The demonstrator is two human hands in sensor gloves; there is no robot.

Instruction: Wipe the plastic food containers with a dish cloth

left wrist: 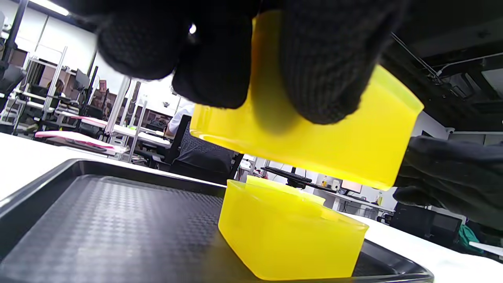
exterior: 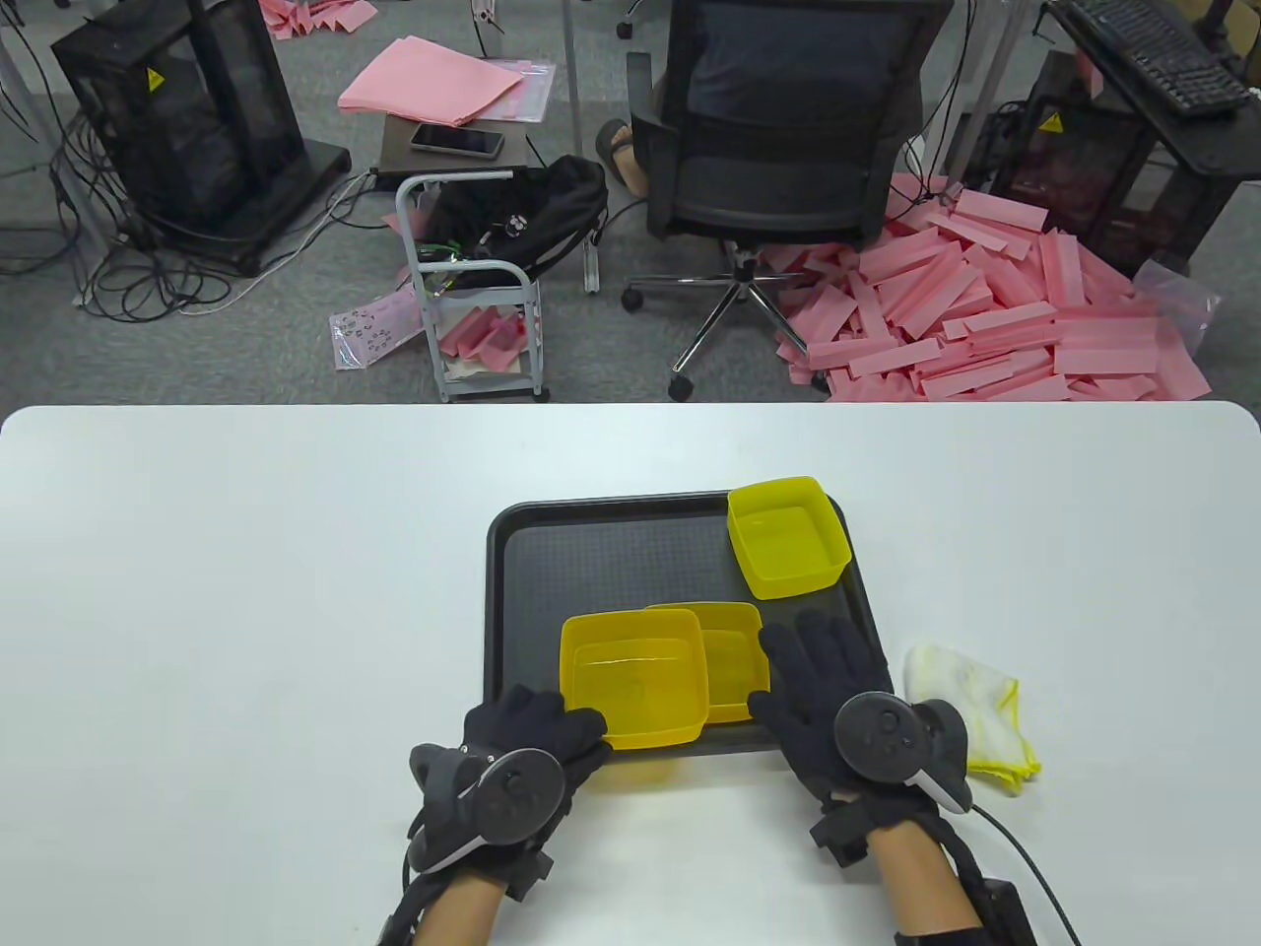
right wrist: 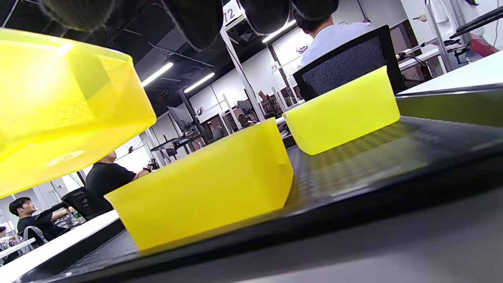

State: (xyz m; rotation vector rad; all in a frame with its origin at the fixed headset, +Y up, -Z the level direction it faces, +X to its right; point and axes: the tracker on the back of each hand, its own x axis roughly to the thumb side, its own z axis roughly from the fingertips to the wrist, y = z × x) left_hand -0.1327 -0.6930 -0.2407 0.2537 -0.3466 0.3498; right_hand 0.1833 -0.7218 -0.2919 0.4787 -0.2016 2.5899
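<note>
My left hand [exterior: 522,739] gripped the near wall of a translucent yellow plastic food container [exterior: 635,690], thumb and fingers [left wrist: 326,67] pinching that wall and holding the tub clear above the ribbed black plastic tray [exterior: 591,562]. My right hand [exterior: 828,690] lay flat and spread over the tray's near right corner, fingers extended and holding nothing, its thumb close to a second yellow container [exterior: 734,660] that sat on the tray partly under the lifted one. A third yellow container [exterior: 788,537] stood at the tray's far right corner. The crumpled white dish cloth with yellow edging [exterior: 975,709] lay on the white table [exterior: 246,591], just beside my right hand and untouched. I judged the tub light and thin-walled, likely to flex under a hard squeeze and slick on a glove, so a rim-and-wall pinch seemed the surest hold; the soft cloth would bunch wherever it was grabbed.
</note>
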